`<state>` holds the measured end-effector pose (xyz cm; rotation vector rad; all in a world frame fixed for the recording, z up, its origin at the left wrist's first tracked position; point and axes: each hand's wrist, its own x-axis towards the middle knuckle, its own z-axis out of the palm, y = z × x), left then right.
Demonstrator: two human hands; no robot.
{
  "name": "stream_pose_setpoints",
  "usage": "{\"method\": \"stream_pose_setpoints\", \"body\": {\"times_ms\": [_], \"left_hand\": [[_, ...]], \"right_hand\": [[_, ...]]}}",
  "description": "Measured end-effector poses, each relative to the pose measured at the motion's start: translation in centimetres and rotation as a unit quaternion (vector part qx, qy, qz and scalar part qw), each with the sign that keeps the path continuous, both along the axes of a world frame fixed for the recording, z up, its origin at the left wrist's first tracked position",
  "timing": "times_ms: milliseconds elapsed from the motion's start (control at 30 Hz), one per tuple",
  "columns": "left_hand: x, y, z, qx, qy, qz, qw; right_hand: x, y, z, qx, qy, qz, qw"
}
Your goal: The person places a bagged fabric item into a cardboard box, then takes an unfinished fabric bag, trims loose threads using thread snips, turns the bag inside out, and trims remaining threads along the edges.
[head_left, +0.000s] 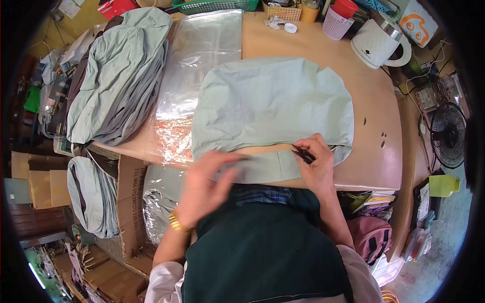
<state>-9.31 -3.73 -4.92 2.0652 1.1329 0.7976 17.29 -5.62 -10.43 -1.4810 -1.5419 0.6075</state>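
head view: the right hand (319,165) holds a dark tool (304,154) at the near side of the pale grey-green fabric (275,101), which lies on the desk (375,146); the left hand (203,184), blurred, is at the fabric's left, its grip impossible to tell.

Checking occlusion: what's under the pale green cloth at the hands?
Clear plastic sheeting and the tan tabletop run under the pale green cloth; both show past its edges. How far the plastic extends, or whether anything else lies beneath, is hidden.
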Motion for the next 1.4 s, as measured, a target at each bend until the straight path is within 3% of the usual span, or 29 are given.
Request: {"method": "stream_pose_setpoints", "body": {"times_ms": [100,167,300,367,500,600,667,700,733,767,800,900,1133,1233,1300,1333,1400], "left_hand": [[6.3,1.2,-3.3,0.089,-0.001,-0.027,0.996],[8.3,2.1,-4.3,0.119,0.156,-0.009,0.980],[7.8,3.2,-5.0,0.067,0.153,-0.044,0.985],[7.8,2.7,-4.2,0.070,0.090,-0.050,0.992],[8.4,1.9,-5.3,0.068,0.137,-0.010,0.988],[7.8,2.8,-4.6,0.036,0.150,-0.076,0.985],[7.4,4.0,-1.9,-0.246,0.124,-0.133,0.952],[6.9,4.2,-2.9,-0.245,0.124,-0.133,0.952],[6.4,4.4,-4.7,-0.323,-0.008,-0.163,0.932],[6.1,4.4,-6.0,-0.392,-0.140,-0.189,0.889],[6.1,4.3,-6.1,-0.401,-0.197,-0.207,0.870],[6.0,4.2,-5.5,-0.434,-0.230,-0.201,0.848],[5.9,4.1,-4.8,-0.425,-0.206,-0.204,0.857],[6.0,4.1,-4.2,-0.423,-0.207,-0.212,0.856],[6.1,4.0,-4.1,-0.426,-0.228,-0.199,0.853],[6.1,4.0,-4.0,-0.425,-0.228,-0.199,0.853],[6.0,4.1,-3.9,-0.425,-0.206,-0.210,0.856]], "right_hand": [[-0.2,-0.3,-1.8,-0.049,0.078,0.010,0.996],[-0.2,-0.4,-1.5,-0.051,0.092,0.000,0.994],[0.5,-0.6,-2.4,-0.052,0.161,-0.016,0.985],[0.6,-0.4,-2.2,-0.050,0.149,-0.011,0.987],[1.1,-0.2,-2.8,-0.057,0.177,0.012,0.983],[0.6,-0.7,-1.4,-0.039,0.169,0.007,0.985],[-0.1,-1.4,0.1,0.004,0.118,-0.004,0.993],[-0.3,-1.8,0.8,0.048,0.068,-0.015,0.996],[-0.2,-2.2,1.2,0.048,0.067,-0.015,0.996],[0.2,-2.6,1.6,0.046,-0.023,0.002,0.999],[0.4,-2.9,1.8,0.043,-0.114,0.018,0.992],[0.3,-3.3,1.7,0.060,-0.177,0.030,0.982],[-0.1,-2.9,1.5,0.086,-0.178,0.011,0.980],[-0.4,-2.8,0.8,0.102,-0.154,-0.009,0.983],[-0.9,-2.8,0.1,0.070,0.003,-0.043,0.997],[-0.9,-2.9,0.3,0.070,0.003,-0.043,0.997],[-0.7,-2.9,0.9,-0.021,0.277,0.012,0.961]]}}
